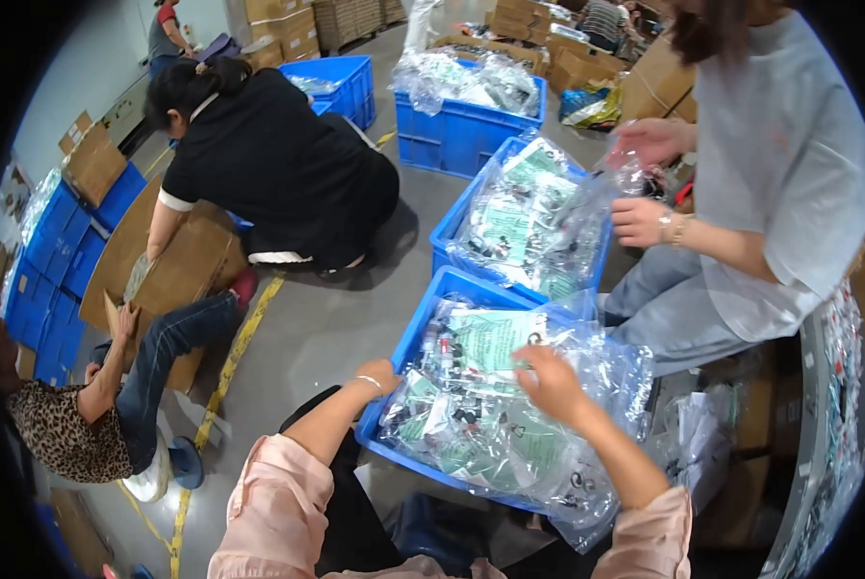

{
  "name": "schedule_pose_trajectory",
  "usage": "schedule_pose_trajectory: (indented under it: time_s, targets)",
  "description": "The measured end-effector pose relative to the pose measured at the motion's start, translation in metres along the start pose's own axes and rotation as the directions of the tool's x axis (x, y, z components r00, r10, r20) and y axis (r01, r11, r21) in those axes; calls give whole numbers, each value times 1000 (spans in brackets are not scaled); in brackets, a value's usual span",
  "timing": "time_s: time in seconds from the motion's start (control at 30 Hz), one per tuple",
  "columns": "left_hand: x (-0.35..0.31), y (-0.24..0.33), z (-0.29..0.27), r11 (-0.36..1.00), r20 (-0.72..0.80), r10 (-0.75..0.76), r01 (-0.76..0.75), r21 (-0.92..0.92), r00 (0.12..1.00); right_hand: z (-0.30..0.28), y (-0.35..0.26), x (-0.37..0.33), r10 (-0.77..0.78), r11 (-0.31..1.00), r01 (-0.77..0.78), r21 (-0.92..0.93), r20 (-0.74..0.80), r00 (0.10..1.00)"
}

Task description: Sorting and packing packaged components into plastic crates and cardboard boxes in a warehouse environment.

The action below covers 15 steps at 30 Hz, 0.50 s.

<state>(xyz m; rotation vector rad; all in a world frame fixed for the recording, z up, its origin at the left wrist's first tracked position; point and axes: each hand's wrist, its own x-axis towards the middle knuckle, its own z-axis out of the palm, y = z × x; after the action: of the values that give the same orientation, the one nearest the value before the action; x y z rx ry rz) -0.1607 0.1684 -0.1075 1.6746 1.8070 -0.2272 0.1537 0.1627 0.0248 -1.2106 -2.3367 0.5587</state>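
Note:
My left hand (379,376) is closed over the left rim of a blue plastic crate (372,436) in front of me. Clear plastic bags (509,439) fill this crate; they hold green printed sheets and small dark and white parts I cannot make out. Over the bags, toward the crate's right side, is my right hand (553,386). Its fingers are curled in a pinch beside a green sheet (487,335); whatever lies between the fingertips is too small to tell. Loose clear film hangs over the crate's right and near edges.
A second blue crate (439,253) of similar bags adjoins mine on the far side. At right a co-worker in a grey shirt (780,164) handles clear bags. Two people at left reach around a large cardboard box (196,256). Beyond stands another filled blue crate (461,135).

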Motion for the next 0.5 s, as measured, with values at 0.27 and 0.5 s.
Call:
schedule_pose_trajectory:
  time_s: [0.27,0.5]
  targets:
    - [-8,20,14,999,-60,-33,32,-26,998,67,150,104,325,808,-338,-482,-113,939]
    - [-19,8,22,998,-175,-40,30,-62,984,115,71,39,361,826,-243,-508,147,921]
